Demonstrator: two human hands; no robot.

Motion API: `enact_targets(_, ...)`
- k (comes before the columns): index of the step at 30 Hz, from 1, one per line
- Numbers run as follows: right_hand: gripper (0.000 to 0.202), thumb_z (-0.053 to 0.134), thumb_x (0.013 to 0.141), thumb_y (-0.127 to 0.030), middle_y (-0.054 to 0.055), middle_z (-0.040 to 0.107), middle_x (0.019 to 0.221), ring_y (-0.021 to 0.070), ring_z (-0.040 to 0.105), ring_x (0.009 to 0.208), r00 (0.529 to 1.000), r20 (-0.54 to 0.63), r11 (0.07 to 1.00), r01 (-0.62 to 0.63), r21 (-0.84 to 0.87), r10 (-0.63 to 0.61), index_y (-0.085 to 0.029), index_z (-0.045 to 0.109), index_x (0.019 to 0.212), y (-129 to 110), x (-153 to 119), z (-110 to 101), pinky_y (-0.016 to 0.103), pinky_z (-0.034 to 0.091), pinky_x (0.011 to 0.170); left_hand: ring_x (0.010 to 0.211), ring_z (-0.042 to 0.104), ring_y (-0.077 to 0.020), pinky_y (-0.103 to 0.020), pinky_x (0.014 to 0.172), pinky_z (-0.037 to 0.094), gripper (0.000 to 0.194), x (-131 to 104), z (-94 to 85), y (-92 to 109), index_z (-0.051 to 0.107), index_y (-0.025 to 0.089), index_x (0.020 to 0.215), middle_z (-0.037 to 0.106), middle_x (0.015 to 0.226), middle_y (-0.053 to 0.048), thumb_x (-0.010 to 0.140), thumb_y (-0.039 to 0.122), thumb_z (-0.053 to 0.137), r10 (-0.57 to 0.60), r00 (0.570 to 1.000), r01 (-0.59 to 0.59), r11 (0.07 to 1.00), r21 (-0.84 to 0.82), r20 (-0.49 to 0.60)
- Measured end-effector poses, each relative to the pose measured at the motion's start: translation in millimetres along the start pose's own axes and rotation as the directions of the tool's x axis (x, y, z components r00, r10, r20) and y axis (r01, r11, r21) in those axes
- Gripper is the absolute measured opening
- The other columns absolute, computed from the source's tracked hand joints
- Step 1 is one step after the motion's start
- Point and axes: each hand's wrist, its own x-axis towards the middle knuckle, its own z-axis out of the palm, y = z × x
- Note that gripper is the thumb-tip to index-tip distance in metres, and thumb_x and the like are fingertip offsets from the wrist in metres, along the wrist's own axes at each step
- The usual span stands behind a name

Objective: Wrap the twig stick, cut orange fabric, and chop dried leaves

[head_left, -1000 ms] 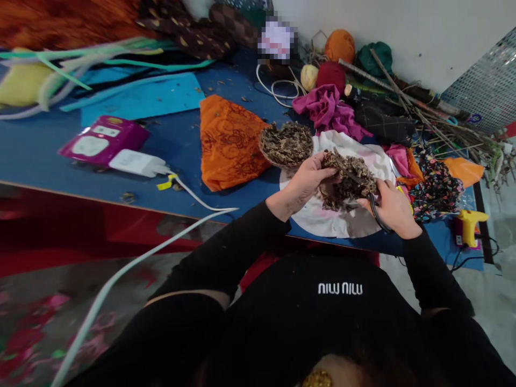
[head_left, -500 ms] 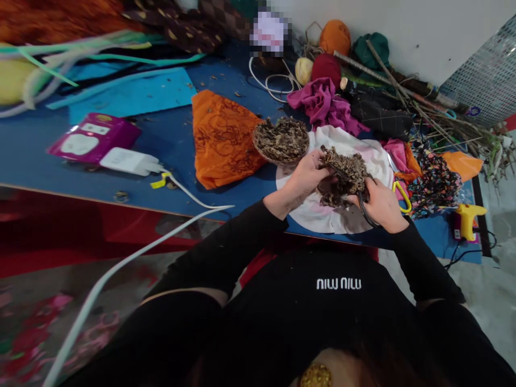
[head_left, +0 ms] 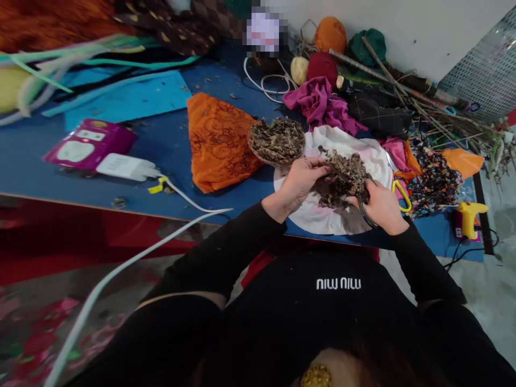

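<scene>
A crumbly brown clump of dried plant matter is held over a round white cloth. My left hand pinches its left edge between thumb and fingers. At the clump's right side, my right hand is closed on black-handled scissors; their blades are hidden by the clump. Left of the cloth, a round shallow container is heaped with the same brown matter. It touches an orange patterned cloth.
Yellow-handled scissors, a floral cloth and a yellow glue gun lie at right. Sticks and cloth bundles line the back. A purple power strip with a white plug and cable lies left on the blue table.
The view has shifted slightly, so the table things sit a little further left. My left hand has moved slightly along the clump's edge; my right hand keeps its grip.
</scene>
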Motion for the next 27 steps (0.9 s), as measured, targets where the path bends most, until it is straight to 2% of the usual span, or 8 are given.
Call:
enact_targets(3,0.053,0.052,0.104,-0.058,0.020,0.074,0.126,0.0341,0.074,0.103,1.000,0.031,1.000,0.003,-0.015,-0.003,-0.014,0.062,0.131,-7,3,-3,0.035,0.045,0.076,0.061,0.067,-0.0126,-0.025,0.060,0.062,0.034,0,-0.4,-2,0.075,0.011,0.075,0.074,0.073,-0.004,0.059,0.026,0.101,-0.005,1.000,0.005,1.000,0.016,0.002)
enact_targets(6,0.035,0.051,0.103,-0.039,0.019,0.076,0.122,0.0336,0.075,0.104,0.996,0.089,0.999,-0.005,-0.044,0.009,-0.014,0.065,0.125,-11,7,-6,0.036,0.046,0.077,0.060,0.068,-0.0139,-0.026,0.057,0.061,0.039,-2,-1.9,-1,0.077,0.012,0.077,0.073,0.072,-0.004,0.054,0.031,0.103,-0.009,1.000,0.009,1.000,0.009,0.013)
enact_targets(8,0.031,0.049,0.102,-0.032,0.018,0.078,0.117,0.0329,0.076,0.104,0.995,0.101,0.999,-0.015,-0.050,0.020,-0.015,0.067,0.120,-12,8,-6,0.036,0.046,0.077,0.061,0.068,-0.0128,-0.025,0.060,0.062,0.041,-3,-2.4,0,0.076,0.012,0.074,0.072,0.073,-0.003,0.052,0.031,0.104,0.000,0.999,0.001,1.000,-0.018,0.037)
enact_targets(13,0.033,0.046,0.103,-0.034,0.018,0.078,0.117,0.0320,0.076,0.102,0.993,0.087,0.996,-0.073,-0.049,0.077,-0.016,0.066,0.122,-10,6,-3,0.035,0.045,0.076,0.069,0.069,-0.0111,-0.024,0.072,0.063,0.039,-2,-2.2,-2,0.076,0.013,0.080,0.072,0.078,0.000,0.054,0.026,0.102,-0.002,0.996,0.008,0.998,-0.063,0.092)
enact_targets(18,0.045,0.048,0.105,-0.047,0.022,0.071,0.133,0.0343,0.075,0.108,0.997,0.057,0.998,-0.056,-0.040,0.058,-0.013,0.061,0.132,-17,4,-6,0.037,0.049,0.080,0.062,0.066,-0.0120,-0.024,0.061,0.058,0.031,0,-0.8,-6,0.076,0.013,0.074,0.072,0.072,-0.003,0.055,0.022,0.099,-0.051,0.997,0.050,0.999,0.006,0.059)
enact_targets(20,0.043,0.049,0.105,-0.042,0.024,0.069,0.136,0.0347,0.074,0.110,0.997,0.071,0.998,-0.033,-0.053,0.037,-0.012,0.059,0.133,-19,7,-8,0.037,0.050,0.083,0.060,0.066,-0.0125,-0.023,0.059,0.057,0.029,-2,0.7,-4,0.075,0.012,0.072,0.070,0.068,-0.002,0.056,0.019,0.097,-0.071,0.997,0.070,0.997,0.028,0.035)
enact_targets(24,0.032,0.046,0.103,-0.025,0.021,0.074,0.125,0.0342,0.074,0.113,0.989,0.144,0.996,-0.025,-0.088,0.037,-0.012,0.062,0.127,-17,13,-6,0.037,0.051,0.085,0.059,0.065,-0.0117,-0.023,0.059,0.057,0.020,-5,3.9,2,0.075,0.011,0.073,0.069,0.066,-0.001,0.062,0.013,0.091,-0.070,0.997,0.070,0.997,0.020,-0.025)
enact_targets(27,0.031,0.045,0.104,-0.025,0.019,0.076,0.123,0.0335,0.075,0.112,0.988,0.147,0.994,-0.028,-0.103,0.043,-0.013,0.062,0.126,-13,13,-3,0.036,0.049,0.084,0.059,0.066,-0.0115,-0.022,0.059,0.057,0.015,-5,4.3,3,0.074,0.011,0.071,0.068,0.066,0.000,0.066,0.011,0.088,-0.088,0.995,0.089,0.996,0.018,-0.041)
